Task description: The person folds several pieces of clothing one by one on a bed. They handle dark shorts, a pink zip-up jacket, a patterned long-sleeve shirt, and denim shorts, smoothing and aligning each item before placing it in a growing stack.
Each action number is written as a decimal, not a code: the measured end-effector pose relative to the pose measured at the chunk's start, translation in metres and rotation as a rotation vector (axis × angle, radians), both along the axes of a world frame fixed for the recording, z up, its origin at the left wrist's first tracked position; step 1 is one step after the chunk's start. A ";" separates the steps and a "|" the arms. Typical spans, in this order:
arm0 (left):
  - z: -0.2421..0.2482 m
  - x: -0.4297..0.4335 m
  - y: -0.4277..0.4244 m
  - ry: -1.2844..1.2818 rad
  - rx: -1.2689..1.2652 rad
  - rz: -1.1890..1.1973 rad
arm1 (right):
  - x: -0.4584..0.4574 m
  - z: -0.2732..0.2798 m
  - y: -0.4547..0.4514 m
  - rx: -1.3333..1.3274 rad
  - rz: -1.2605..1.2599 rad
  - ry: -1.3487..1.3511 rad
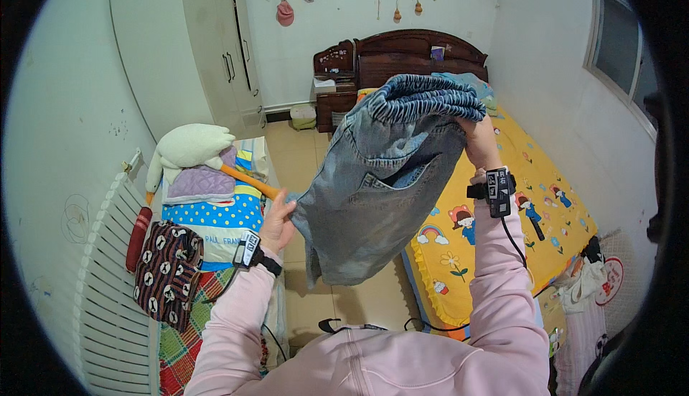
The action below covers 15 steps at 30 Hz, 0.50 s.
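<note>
A pair of blue denim trousers [377, 202] with a gathered elastic waistband hangs in the air before me, tilted, its waistband at the upper right. My right hand [480, 140] grips the waistband end; its fingers are partly hidden behind the cloth. At the left, my left hand [279, 221] pinches an edge of the denim lower down. An open pocket shows on the side facing me. Both my wrists carry strapped devices with cables.
On the right stands a bed with a yellow patterned cover [457, 267]. To the left, a narrow bed holds a white plush goose [188, 145], a purple quilted pad [202, 183] and folded dark patterned cloth [167, 275]. A white radiator [110, 293] lines the left wall; tiled floor [307, 272] runs between the beds.
</note>
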<state>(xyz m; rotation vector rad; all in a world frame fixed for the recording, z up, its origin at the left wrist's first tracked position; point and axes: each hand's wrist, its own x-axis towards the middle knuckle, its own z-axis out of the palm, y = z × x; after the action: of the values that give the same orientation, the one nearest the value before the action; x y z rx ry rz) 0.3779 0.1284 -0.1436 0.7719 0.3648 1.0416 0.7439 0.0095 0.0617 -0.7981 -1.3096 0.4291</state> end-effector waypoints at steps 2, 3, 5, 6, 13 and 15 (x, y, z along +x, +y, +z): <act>0.016 -0.008 -0.005 0.121 0.189 -0.047 | 0.000 0.004 -0.006 -0.044 -0.134 -0.138; 0.026 -0.015 -0.005 0.339 0.246 -0.122 | 0.001 0.006 -0.009 -0.066 -0.207 -0.205; 0.045 -0.026 -0.004 0.733 0.379 -0.320 | 0.002 0.010 -0.011 -0.064 -0.186 -0.228; 0.052 -0.030 -0.004 0.923 0.445 -0.351 | 0.003 0.013 -0.011 -0.093 -0.190 -0.275; 0.090 -0.059 -0.021 1.117 0.781 -0.233 | 0.012 0.039 -0.025 -0.281 0.111 0.045; 0.107 -0.066 -0.016 0.931 0.380 -0.348 | 0.028 0.063 -0.017 -0.349 0.269 0.211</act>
<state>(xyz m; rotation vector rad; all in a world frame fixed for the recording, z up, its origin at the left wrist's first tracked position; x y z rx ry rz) 0.3120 0.1120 -0.0367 1.5946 0.7972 0.3639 0.7720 -0.0076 0.1247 -0.8402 -1.1610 0.9510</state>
